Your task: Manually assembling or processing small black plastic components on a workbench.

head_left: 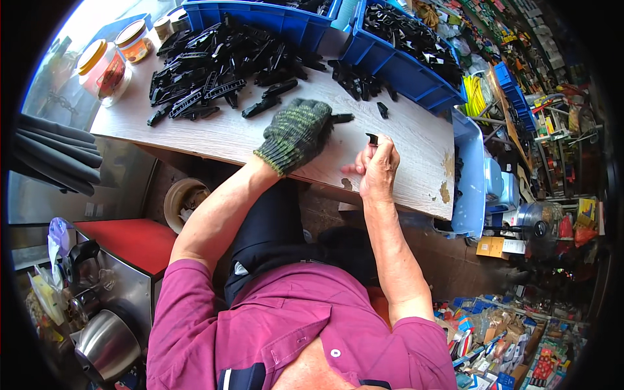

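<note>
My left hand (296,133), in a dark green knitted glove, is closed around a narrow black plastic part (342,118) whose end sticks out to the right over the table. Bare and a little to the right, my right hand (377,166) pinches a small black plastic piece (372,138) between thumb and fingers. The two pieces are apart. Beyond my left hand a large heap of long black plastic parts (221,65) covers the far left of the table (416,156). A smaller cluster of black pieces (357,81) lies beyond my right hand, with one loose piece (382,110) nearer.
Blue crates (396,62) of black parts stand along the far edge. Lidded jars (104,68) sit at the far left. A light-blue bin (471,175) adjoins the right edge. Below the table are a round bucket (175,208) and a red-topped cabinet (130,240); crowded shelves line the right.
</note>
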A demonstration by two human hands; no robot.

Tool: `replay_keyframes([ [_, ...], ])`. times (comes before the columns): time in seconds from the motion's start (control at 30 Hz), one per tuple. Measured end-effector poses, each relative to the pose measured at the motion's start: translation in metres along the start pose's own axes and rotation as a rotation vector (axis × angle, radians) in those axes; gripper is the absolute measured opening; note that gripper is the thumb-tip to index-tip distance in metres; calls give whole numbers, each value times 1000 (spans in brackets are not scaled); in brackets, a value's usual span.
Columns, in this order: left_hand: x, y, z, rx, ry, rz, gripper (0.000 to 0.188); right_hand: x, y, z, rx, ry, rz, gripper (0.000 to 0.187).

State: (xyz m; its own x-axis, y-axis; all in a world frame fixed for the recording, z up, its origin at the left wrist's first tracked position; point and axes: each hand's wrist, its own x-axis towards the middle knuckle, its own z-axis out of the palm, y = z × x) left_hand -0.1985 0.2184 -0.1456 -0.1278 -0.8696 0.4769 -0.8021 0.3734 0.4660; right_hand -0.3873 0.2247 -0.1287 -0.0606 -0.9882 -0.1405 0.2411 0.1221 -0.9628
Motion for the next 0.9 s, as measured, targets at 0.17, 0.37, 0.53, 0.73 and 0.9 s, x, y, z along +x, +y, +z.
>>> replay_keyframes([
  [0.17, -18, 30, -2, -457, 35, -40, 22, 5, 5, -6, 2, 38, -121, 37],
  [0.37, -15, 49, 0, -573, -111, -139, 23, -6, -5, 3, -78, 69, -58, 33],
  [0.53, -15, 48, 15, -548, -5, -241, 25, -12, -6, 10, -79, 105, -110, 29],
  [0.73, -17, 79, 37, -693, 125, -332, 33, -1, 15, -10, -221, 66, -288, 27],
  [0.9, -14, 83, 40, -638, 68, -331, 35, -1, 8, -13, -233, 49, -321, 27],
])
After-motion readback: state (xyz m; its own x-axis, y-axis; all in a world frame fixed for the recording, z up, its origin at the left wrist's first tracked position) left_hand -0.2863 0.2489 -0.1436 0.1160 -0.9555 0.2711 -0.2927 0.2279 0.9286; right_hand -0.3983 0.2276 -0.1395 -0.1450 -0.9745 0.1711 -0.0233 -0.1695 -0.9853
